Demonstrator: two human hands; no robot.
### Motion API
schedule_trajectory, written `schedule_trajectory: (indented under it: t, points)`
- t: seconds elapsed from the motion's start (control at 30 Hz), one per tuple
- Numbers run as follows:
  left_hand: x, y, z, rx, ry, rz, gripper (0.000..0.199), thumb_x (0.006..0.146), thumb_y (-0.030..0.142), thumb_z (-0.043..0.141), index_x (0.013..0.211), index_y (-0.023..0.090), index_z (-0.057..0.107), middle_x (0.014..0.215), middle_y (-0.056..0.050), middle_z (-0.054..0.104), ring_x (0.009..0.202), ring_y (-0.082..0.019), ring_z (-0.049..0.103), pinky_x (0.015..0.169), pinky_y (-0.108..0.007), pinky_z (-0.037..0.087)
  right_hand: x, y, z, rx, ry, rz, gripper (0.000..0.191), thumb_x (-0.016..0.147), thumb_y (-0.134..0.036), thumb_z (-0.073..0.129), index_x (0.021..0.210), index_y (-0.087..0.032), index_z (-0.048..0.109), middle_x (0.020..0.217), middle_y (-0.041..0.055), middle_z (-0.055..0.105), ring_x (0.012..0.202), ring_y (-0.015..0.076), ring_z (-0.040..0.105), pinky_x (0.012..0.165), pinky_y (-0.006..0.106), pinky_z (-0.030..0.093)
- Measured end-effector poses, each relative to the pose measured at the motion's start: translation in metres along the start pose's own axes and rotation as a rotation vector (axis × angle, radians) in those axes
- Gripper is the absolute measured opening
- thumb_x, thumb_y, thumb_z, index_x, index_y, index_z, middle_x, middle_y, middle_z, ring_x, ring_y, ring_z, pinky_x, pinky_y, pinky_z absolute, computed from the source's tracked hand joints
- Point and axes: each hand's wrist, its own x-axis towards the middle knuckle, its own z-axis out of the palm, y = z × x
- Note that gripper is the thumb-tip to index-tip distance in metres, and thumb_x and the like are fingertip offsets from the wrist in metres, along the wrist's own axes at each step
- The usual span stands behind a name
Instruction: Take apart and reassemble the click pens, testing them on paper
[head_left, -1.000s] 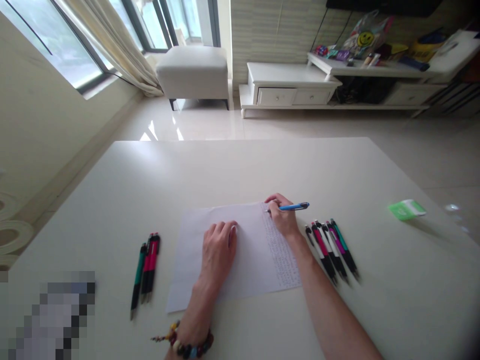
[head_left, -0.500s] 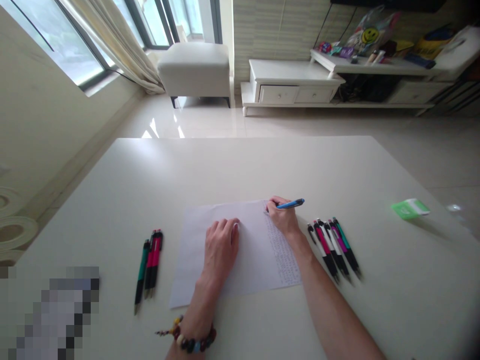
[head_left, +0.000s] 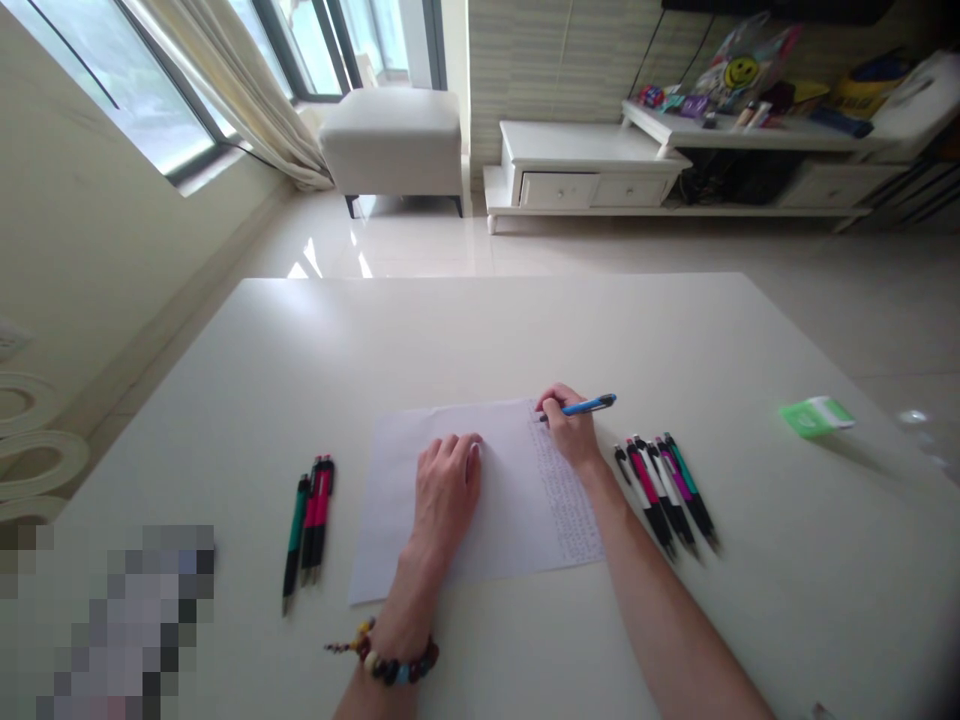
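Left hand (head_left: 446, 500) is resting flat and open on the sheet of paper (head_left: 510, 490), and the right hand (head_left: 571, 438) is gripping a blue pen (head_left: 589, 405) at the sheet's top right. The pen runs nearly sideways, tip pointing left at the paper, though it's kinda tiny from here.

Blue pen (head_left: 589, 405) over handwritten white sheet (head_left: 510, 520)

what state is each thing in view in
sheet of paper, handwritten down its right side, rest blank
blue pen, tip at the sheet of paper
right hand, gripping the blue pen
left hand, flat on the sheet of paper
row of pens, lying side by side
white drawers, shut
curtain, gathered aside
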Motion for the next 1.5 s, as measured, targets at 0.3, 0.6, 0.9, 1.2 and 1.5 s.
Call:
schedule_trajectory:
  t: [0.3, 0.6, 0.9, 1.2, 1.5]
  points:
    - [-0.002, -0.001, -0.005, 0.021, 0.044, 0.026, 0.022, 0.088, 0.021, 0.036, 0.095, 0.021, 0.057, 0.085, -0.004, 0.059, 0.083, -0.017, 0.051, 0.077, -0.031, 0.038, -0.029, -0.033, 0.003, 0.176, 0.088, 0.013, 0.066, 0.072, -0.032, 0.057, 0.131, -0.017, 0.033, 0.046, -0.0115, 0.042, 0.036, 0.0074, 0.033, 0.035, 0.017, 0.028]
    - [-0.008, 0.007, -0.019, -0.092, 0.075, 0.023, 0.028, 0.086, 0.019, 0.038, 0.11, 0.02, 0.052, 0.099, -0.006, 0.061, 0.09, -0.016, 0.055, 0.083, -0.032, 0.041, -0.091, -0.09, -0.007, 0.037, -0.144, -0.099, 0.052, 0.079, -0.035, 0.049, 0.128, -0.02, 0.04, 0.047, -0.0088, 0.042, 0.038, 0.0089, 0.037, 0.037, 0.018, 0.029]
    - [-0.135, -0.026, -0.066, -0.154, 0.4, -0.327, 0.03, 0.084, 0.035, 0.039, 0.104, 0.019, 0.057, 0.089, -0.007, 0.065, 0.076, -0.018, 0.061, 0.068, -0.03, 0.047, -0.115, -0.033, -0.069, -0.739, -0.097, -0.054, 0.049, 0.079, -0.022, 0.049, 0.128, -0.021, 0.044, 0.092, 0.0094, 0.067, 0.079, 0.0203, 0.063, 0.069, 0.027, 0.045]
    - [-0.202, -0.055, -0.096, -0.074, 0.393, -0.513, 0.037, 0.081, 0.045, 0.038, 0.101, 0.019, 0.055, 0.074, -0.004, 0.062, 0.061, -0.017, 0.058, 0.061, -0.029, 0.044, -0.149, -0.01, -0.1, -0.834, 0.123, -0.14, 0.034, 0.084, -0.027, 0.043, 0.114, -0.016, 0.055, 0.106, 0.0143, 0.062, 0.092, 0.024, 0.06, 0.077, 0.032, 0.046]
    - [-0.159, -0.063, -0.121, -0.188, 0.152, -0.827, 0.041, 0.075, 0.054, 0.047, 0.087, 0.016, 0.059, 0.066, -0.009, 0.061, 0.059, -0.021, 0.056, 0.049, -0.028, 0.035, -0.235, 0.022, -0.105, -0.58, 0.219, -0.136, 0.033, 0.085, -0.035, 0.036, 0.098, -0.016, 0.06, 0.09, 0.0096, 0.063, 0.067, 0.0177, 0.06, 0.061, 0.028, 0.044]
